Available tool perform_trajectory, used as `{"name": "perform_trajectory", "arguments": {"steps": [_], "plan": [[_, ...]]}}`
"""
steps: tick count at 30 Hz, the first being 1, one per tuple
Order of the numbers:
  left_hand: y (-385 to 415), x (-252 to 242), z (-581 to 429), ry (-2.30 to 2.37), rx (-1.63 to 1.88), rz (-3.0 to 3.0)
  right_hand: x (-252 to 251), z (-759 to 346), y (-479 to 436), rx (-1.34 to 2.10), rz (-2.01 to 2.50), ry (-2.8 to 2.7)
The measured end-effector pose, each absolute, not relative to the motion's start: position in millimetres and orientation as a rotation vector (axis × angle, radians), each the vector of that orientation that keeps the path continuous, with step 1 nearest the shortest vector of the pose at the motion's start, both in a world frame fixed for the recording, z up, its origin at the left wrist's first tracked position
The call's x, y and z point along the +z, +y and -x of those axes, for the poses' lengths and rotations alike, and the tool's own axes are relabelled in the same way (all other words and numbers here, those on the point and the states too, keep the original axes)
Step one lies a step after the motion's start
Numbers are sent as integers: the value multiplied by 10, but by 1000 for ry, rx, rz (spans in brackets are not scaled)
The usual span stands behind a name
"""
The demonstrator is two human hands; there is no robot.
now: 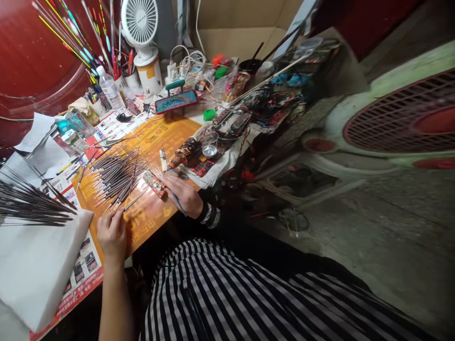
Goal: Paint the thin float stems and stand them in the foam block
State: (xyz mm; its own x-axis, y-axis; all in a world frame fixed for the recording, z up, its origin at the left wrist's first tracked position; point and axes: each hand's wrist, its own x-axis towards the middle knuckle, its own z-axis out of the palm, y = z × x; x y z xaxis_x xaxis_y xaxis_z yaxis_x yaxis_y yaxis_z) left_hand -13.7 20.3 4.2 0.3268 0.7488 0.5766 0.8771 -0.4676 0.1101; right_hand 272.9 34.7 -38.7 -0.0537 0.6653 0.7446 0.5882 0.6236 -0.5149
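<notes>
My left hand (112, 232) rests on the orange table mat (156, 142), its fingers pinched on one thin dark float stick (135, 201) that points up to the right. My right hand (183, 194) lies further right on the mat with its fingers closed round a thin blue brush (177, 201). Its fingertips are next to a small paint-spattered block (154, 183). A fanned pile of several thin dark sticks (117, 176) lies just beyond both hands.
A white foam block (31, 270) at the left holds several dark sticks. At the back stand a small white fan (140, 21), a water bottle (110, 90), a phone on a stand (176, 101) and cups of coloured floats. A large floor fan (398, 123) lies to the right.
</notes>
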Motion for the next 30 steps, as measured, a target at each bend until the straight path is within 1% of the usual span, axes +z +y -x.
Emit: {"name": "perform_trajectory", "arguments": {"steps": [6, 19, 25, 30], "plan": [[206, 36, 128, -1464, -975, 2343, -414, -2731, 358, 79, 1036, -1722], [214, 65, 111, -1323, -1032, 2365, -440, -2701, 384, 39, 1091, -1655], [261, 32, 123, -1363, -1033, 2353, -256, -2999, 238, -54, 895, -1595], [310, 9, 146, -1256, -1046, 2338, -33, -3541, 50, -103, 1016, -1539]]}}
